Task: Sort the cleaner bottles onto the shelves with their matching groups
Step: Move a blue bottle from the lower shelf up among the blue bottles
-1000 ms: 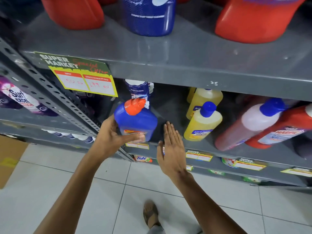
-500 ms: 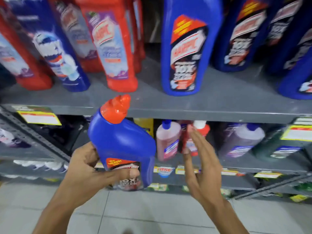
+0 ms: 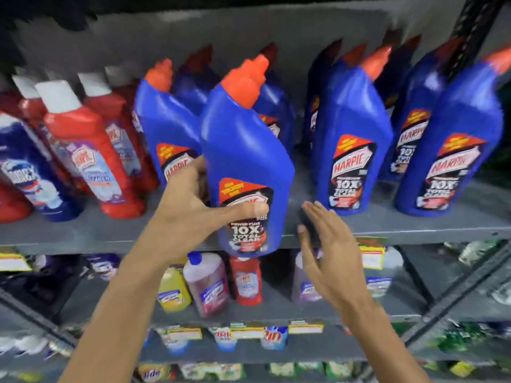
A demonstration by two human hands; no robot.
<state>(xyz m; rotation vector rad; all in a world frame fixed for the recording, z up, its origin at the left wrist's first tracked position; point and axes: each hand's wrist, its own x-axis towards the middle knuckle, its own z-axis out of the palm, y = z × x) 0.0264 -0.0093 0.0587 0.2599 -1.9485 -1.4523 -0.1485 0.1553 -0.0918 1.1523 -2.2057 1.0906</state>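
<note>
The left hand [image 3: 190,205] was clamped on the blue bottle [image 3: 246,167], the right hand [image 3: 329,252] hung spread and empty, and setting it upright near the shelf's [image 3: 387,225] front edge looked wisest

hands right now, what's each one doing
Left hand: closed around the blue bottle.
Right hand: open, holding nothing.

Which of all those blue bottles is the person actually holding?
The blue bottle front and centre, gripped low by the left hand; its base hangs past the shelf edge, while the others stand on the shelf.
</note>
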